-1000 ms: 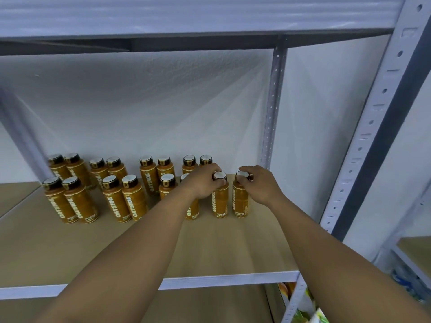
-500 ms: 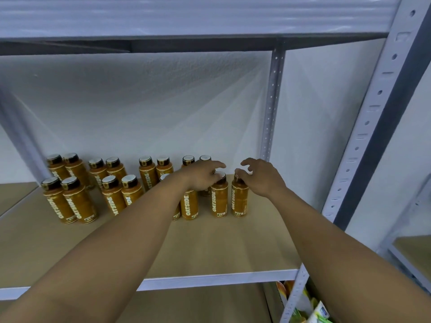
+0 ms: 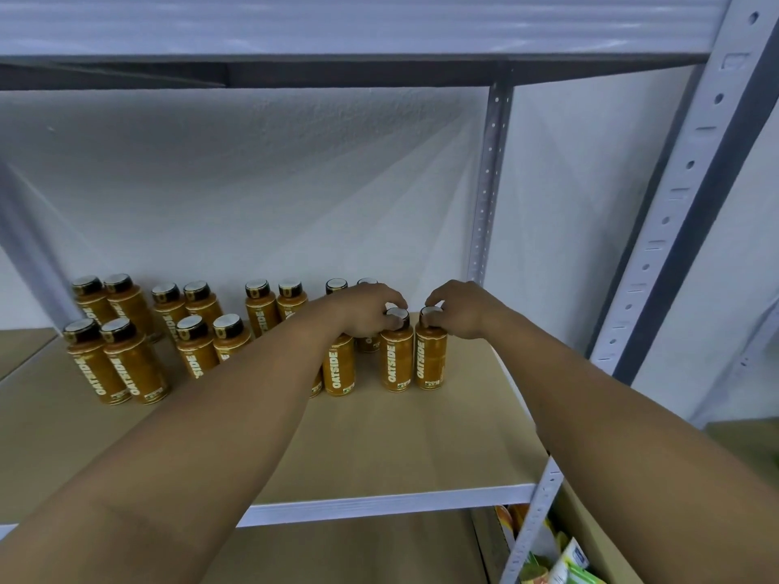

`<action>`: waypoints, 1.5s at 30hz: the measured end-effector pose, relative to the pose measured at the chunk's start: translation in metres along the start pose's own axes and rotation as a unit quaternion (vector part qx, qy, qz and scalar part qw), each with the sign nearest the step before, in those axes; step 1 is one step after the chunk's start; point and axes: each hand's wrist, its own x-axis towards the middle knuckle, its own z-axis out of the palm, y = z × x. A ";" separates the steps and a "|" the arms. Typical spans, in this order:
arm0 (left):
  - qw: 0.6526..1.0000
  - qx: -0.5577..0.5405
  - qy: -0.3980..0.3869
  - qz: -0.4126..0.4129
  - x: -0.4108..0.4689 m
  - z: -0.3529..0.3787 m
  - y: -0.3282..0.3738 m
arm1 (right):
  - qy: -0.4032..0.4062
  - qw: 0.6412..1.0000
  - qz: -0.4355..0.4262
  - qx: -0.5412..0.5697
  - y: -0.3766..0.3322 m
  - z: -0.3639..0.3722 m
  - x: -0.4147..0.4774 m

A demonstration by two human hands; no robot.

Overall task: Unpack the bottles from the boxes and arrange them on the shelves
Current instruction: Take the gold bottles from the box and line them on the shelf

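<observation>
Several orange OATSIDE bottles with dark caps stand in two rows on the tan shelf board (image 3: 400, 448). My left hand (image 3: 362, 309) pinches the cap of one front-row bottle (image 3: 396, 360). Beside it, my right hand (image 3: 459, 309) pinches the cap of the rightmost bottle (image 3: 430, 358). Both bottles stand upright on the shelf, touching each other. My left forearm hides part of the middle bottles, and a third front bottle (image 3: 338, 366) shows just under that hand.
A grey perforated upright (image 3: 683, 196) stands at the right front and another upright (image 3: 489, 183) at the back. The upper shelf (image 3: 337, 27) hangs overhead. A cardboard box (image 3: 590, 541) with colourful packs sits below at the right. Bare board lies in front of the bottles.
Half a second ago both hands had lifted off the caps with fingers loosened; now their fingertips are closed on the two rightmost bottle caps again. The bottles have stayed in place.
</observation>
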 end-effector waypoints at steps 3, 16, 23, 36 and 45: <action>1.000 0.007 0.012 -0.004 0.002 0.002 0.000 | -0.015 1.000 -0.012 -0.012 0.000 -0.002 0.002; 0.997 -0.047 0.057 -0.038 0.005 0.015 -0.005 | -0.032 0.999 -0.030 -0.009 -0.001 0.000 0.000; 0.995 -0.061 0.071 -0.031 0.002 0.019 -0.004 | -0.005 0.999 -0.035 0.003 0.003 0.007 -0.001; 0.979 -0.076 0.187 -0.029 -0.034 0.044 -0.003 | 0.094 0.992 -0.005 0.088 0.004 0.025 -0.031; 0.968 -0.038 0.246 -0.028 -0.108 0.107 -0.026 | 0.226 0.964 0.035 0.136 -0.029 0.103 -0.080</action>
